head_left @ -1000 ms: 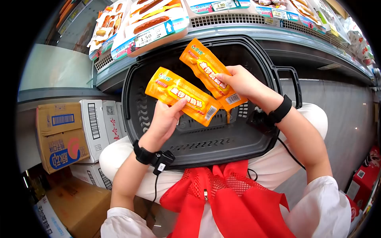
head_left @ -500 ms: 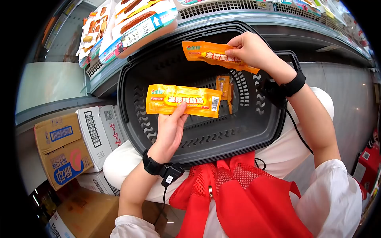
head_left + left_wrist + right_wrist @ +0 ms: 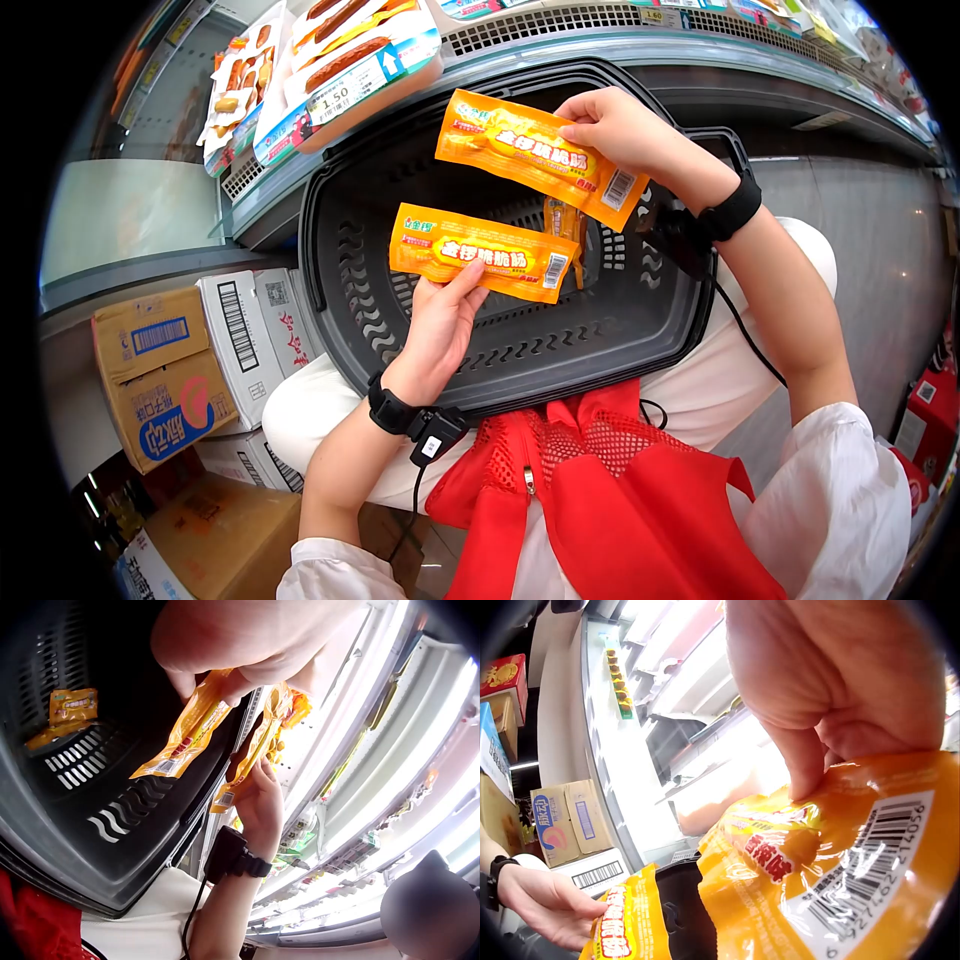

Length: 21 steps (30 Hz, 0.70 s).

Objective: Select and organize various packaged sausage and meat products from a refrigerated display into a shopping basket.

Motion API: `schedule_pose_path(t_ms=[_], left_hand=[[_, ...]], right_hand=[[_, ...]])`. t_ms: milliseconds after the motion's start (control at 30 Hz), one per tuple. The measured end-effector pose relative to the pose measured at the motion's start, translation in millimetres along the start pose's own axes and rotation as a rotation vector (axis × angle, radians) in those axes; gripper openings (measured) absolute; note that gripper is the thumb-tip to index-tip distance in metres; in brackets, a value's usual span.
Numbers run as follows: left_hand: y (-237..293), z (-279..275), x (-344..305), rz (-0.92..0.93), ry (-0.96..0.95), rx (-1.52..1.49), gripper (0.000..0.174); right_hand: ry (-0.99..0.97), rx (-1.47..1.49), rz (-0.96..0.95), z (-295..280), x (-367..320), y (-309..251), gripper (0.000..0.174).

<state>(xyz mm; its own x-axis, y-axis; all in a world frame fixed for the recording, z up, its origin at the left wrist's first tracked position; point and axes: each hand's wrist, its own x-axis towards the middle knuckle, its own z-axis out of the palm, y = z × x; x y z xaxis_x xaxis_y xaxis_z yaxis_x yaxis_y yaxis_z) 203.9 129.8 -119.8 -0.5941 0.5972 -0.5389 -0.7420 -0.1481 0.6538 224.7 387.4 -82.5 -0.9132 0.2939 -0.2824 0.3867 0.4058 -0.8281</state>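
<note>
Two orange snack packets are held above a black basket (image 3: pixel 500 385), labels facing up. The left hand (image 3: pixel 440 325) pinches the lower packet (image 3: pixel 420 245) by its bottom edge, thumb on top. Higher and to the right, the right hand (image 3: pixel 620 130) grips the other packet (image 3: pixel 490 135) at its upper edge. The two packets are apart. Inside the basket lies another orange packet (image 3: pixel 562 222), partly hidden; the left wrist view shows it (image 3: pixel 73 706) on the basket floor. In the right wrist view the barcode on the right hand's packet (image 3: pixel 757 915) faces the camera.
Beyond the basket runs a chilled shelf edge (image 3: pixel 560 50) with sausage trays (image 3: pixel 345 90) and price labels. Cardboard boxes (image 3: pixel 160 370) and white cartons (image 3: pixel 240 335) stand at the left. The basket rests against the person's white-trousered legs (image 3: pixel 790 290).
The right hand's packet has tilted from near edge-on to show its front and barcode. The left hand's packet has shifted slightly right and slants down to the right.
</note>
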Motion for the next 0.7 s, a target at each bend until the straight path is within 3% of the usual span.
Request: schedule_pose_path(t_ms=[433, 600, 700], left_hand=[[1.1, -2.9, 2.1, 0.018, 0.005, 0.007, 0.029], [11.2, -7.4, 7.7, 0.079, 0.046, 0.104, 0.026], [15.6, -7.8, 8.1, 0.083, 0.068, 0.103, 0.026]], right_hand=[[-0.181, 0.222, -0.035, 2.6, 1.0, 3.6, 0.016], [-0.152, 0.069, 0.107, 16.6, -5.3, 9.0, 0.013], [-0.281, -0.131, 0.245, 35.7, -9.6, 16.4, 0.011]])
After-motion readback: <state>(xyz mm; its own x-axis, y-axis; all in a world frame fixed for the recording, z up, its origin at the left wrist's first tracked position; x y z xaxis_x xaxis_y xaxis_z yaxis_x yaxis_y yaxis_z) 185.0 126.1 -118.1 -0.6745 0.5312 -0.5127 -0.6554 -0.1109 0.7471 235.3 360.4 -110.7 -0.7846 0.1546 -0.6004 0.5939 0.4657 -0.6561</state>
